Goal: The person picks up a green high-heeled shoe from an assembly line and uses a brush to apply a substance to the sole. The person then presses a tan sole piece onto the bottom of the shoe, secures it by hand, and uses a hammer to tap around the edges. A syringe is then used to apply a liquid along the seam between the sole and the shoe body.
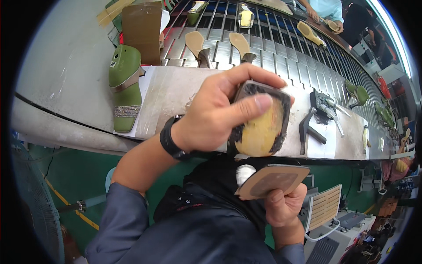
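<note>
My left hand (pixel 222 108), with a black band on its wrist, grips a shoe upper (pixel 259 132) by its front end. The underside faces me, dark and rough round the rim and yellow in the middle. Just below it, my right hand (pixel 285 204) pinches a tan shoe sole (pixel 274 181) with a darker patch on its face. The two parts are apart. A white rounded thing (pixel 245 174) shows behind the sole's left edge; I cannot tell what it is. Left of my left hand, a green shoe (pixel 126 92) with a glittery strap stands on the bench.
Beyond the bench (pixel 171 86) runs a slatted metal conveyor (pixel 277 55) bearing heeled soles (pixel 239 46) and shoes. A hammer (pixel 304 132) and a dark block with tools (pixel 323 108) lie to the right. A co-worker's hands (pixel 325 20) are at the far right. A fan (pixel 37 198) stands at left.
</note>
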Available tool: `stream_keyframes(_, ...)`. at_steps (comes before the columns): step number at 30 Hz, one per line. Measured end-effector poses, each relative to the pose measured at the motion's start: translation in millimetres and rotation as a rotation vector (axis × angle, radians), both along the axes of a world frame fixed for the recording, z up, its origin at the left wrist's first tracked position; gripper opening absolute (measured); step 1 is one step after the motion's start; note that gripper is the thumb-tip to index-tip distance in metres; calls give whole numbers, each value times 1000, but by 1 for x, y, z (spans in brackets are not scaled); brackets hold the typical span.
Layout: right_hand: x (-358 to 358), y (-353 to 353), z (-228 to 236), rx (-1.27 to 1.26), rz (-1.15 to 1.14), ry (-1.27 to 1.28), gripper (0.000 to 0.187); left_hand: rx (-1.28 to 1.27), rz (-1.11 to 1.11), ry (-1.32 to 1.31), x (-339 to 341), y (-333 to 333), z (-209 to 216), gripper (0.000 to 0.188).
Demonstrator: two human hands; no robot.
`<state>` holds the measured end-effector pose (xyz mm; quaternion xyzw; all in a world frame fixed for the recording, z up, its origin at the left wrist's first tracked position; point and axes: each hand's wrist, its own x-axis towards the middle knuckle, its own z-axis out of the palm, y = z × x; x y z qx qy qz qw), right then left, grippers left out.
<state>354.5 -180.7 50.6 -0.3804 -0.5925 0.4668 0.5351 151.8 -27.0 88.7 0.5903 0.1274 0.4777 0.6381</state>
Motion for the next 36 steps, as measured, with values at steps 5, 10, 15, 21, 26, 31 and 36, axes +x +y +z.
stream_keyframes(5,-14,22,35,-312,79,-13,48,17,-67,-93,3,-15,-11,43)
stream_keyframes(10,-30,27,39,-296,21,103,39,-113,-114,-218,-2,-29,-9,63)
stream_keyframes(15,-30,28,40,-203,2,123,32,-142,-38,-94,-1,-35,-5,80)
stream_keyframes(21,-26,27,41,-224,12,68,31,48,-49,-99,0,-31,-14,65)
stream_keyframes(26,-27,26,40,-212,-8,101,31,125,-57,-67,-1,-28,-17,65)
stream_keyframes(31,-27,25,40,-224,-24,113,29,18,-82,-90,0,-34,-12,59)
stream_keyframes(36,-24,22,41,-224,-3,86,27,-36,-105,-89,-5,-38,-1,48)
